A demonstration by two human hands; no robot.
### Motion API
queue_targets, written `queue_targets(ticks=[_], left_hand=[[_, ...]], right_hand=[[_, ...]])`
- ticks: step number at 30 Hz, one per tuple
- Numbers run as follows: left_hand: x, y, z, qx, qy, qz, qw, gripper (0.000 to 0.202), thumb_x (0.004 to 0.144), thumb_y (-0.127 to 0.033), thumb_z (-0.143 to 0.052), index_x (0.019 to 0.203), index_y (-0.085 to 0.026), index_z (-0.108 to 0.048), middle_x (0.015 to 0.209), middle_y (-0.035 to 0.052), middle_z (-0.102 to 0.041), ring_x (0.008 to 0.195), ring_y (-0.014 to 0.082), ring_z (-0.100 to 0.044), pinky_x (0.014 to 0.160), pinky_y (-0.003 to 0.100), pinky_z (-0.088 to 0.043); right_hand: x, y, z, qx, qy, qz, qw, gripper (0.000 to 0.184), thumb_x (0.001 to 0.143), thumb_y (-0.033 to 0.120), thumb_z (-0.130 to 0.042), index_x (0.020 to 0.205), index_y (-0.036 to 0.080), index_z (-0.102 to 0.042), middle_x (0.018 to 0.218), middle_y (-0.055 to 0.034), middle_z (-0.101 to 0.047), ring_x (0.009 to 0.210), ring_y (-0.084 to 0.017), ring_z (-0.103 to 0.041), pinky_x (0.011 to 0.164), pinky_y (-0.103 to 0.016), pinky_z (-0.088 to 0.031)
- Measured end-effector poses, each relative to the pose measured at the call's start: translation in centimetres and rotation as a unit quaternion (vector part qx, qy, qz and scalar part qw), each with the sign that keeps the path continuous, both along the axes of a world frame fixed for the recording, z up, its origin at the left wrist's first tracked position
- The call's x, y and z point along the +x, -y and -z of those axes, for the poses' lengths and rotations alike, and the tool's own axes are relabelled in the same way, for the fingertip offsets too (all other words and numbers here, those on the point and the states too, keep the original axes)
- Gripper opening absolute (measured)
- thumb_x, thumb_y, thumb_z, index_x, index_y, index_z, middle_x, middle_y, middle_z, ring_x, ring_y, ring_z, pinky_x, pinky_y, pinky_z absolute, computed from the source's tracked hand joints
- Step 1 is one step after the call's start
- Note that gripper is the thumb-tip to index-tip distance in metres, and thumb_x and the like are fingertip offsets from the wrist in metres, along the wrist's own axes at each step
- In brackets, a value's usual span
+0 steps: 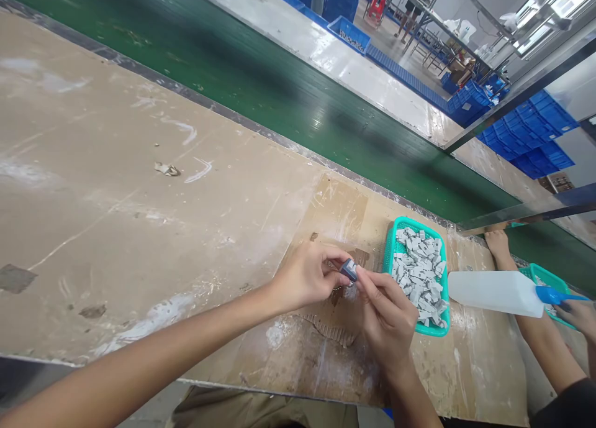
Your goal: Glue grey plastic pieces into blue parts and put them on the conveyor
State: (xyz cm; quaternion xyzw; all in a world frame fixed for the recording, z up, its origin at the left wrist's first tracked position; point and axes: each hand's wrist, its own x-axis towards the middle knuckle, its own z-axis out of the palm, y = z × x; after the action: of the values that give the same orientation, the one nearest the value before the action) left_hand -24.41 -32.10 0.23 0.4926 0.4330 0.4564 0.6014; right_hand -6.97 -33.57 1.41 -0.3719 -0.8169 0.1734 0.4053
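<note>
Over the worktable, my left hand [307,277] pinches a small dark blue-grey plastic block [347,270] between thumb and fingers. My right hand [388,316] meets it from the right, its thumb and index finger closed at the block's other end. A small pale grey piece [352,265] shows at that end, partly hidden by the fingertips. Just right of my hands stands a turquoise mesh basket [388,254] filled with many loose light grey plastic pieces [419,276].
Beside the basket is a white squeeze bottle [496,292] with a blue nozzle [552,295]. A co-worker's hand [498,244] and a second turquoise basket [535,271] are at the far right. A green conveyor belt [279,105] runs behind the stained table [139,217]. Blue crates [531,127] are stacked beyond.
</note>
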Motion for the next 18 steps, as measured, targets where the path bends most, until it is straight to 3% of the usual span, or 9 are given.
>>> queue_targets(ticks=[3, 5, 9, 11, 14, 18], left_hand=[[-0.1, -0.2, 0.0, -0.024, 0.020, 0.004, 1.000, 0.015, 0.070, -0.008, -0.063, 0.078, -0.017, -0.072, 0.078, 0.0041, -0.071, 0.073, 0.0170, -0.066, 0.065, 0.024, -0.052], [-0.3, -0.5, 0.1, -0.076, 0.068, 0.021, 0.995, 0.011, 0.070, -0.012, -0.070, 0.080, -0.015, -0.072, 0.076, 0.0042, -0.070, 0.070, 0.0152, -0.064, 0.063, 0.022, -0.050], [-0.7, -0.5, -0.1, -0.233, 0.227, 0.076, 0.943, 0.033, 0.065, -0.028, -0.083, 0.090, -0.011, -0.071, 0.079, 0.0060, -0.069, 0.070, 0.0157, -0.066, 0.064, 0.023, -0.050], [-0.7, -0.4, -0.3, -0.283, 0.285, 0.098, 0.911, 0.038, 0.060, -0.030, -0.087, 0.087, -0.009, -0.071, 0.080, 0.0069, -0.069, 0.071, 0.0169, -0.067, 0.067, 0.025, -0.053], [-0.6, 0.0, -0.4, -0.306, 0.350, 0.117, 0.878, 0.028, 0.062, -0.025, -0.086, 0.077, -0.008, -0.069, 0.074, 0.0072, -0.067, 0.068, 0.0156, -0.066, 0.067, 0.024, -0.054], [-0.3, 0.0, -0.2, -0.314, 0.377, 0.101, 0.866, 0.016, 0.065, -0.016, -0.079, 0.075, -0.007, -0.070, 0.072, 0.0076, -0.066, 0.065, 0.0152, -0.065, 0.063, 0.023, -0.054]], right_hand=[[0.1, -0.3, -0.2, 0.000, 0.015, 0.004, 1.000, 0.051, 0.092, 0.003, -0.053, 0.133, 0.032, -0.058, 0.102, -0.0065, -0.069, 0.090, -0.018, -0.067, 0.073, -0.030, -0.057], [0.2, -0.6, -0.6, -0.041, 0.035, -0.004, 0.999, 0.044, 0.094, 0.012, -0.056, 0.134, 0.031, -0.057, 0.112, -0.0080, -0.067, 0.101, -0.021, -0.065, 0.082, -0.034, -0.057], [0.3, -1.0, -1.0, -0.174, -0.018, -0.056, 0.983, 0.040, 0.097, 0.040, -0.053, 0.134, 0.026, -0.056, 0.136, -0.0108, -0.058, 0.127, -0.027, -0.054, 0.103, -0.043, -0.050], [0.1, -1.1, -0.7, -0.219, -0.086, -0.075, 0.969, 0.044, 0.100, 0.048, -0.043, 0.135, 0.023, -0.055, 0.137, -0.0128, -0.057, 0.127, -0.028, -0.055, 0.102, -0.045, -0.050], [-0.4, -0.9, 0.0, -0.245, -0.166, -0.093, 0.951, 0.049, 0.101, 0.049, -0.032, 0.135, 0.021, -0.055, 0.135, -0.0151, -0.059, 0.122, -0.029, -0.059, 0.097, -0.045, -0.054], [-0.6, -0.8, 0.7, -0.251, -0.192, -0.083, 0.945, 0.047, 0.100, 0.049, -0.037, 0.131, 0.021, -0.059, 0.132, -0.0143, -0.061, 0.119, -0.029, -0.061, 0.097, -0.046, -0.053]])
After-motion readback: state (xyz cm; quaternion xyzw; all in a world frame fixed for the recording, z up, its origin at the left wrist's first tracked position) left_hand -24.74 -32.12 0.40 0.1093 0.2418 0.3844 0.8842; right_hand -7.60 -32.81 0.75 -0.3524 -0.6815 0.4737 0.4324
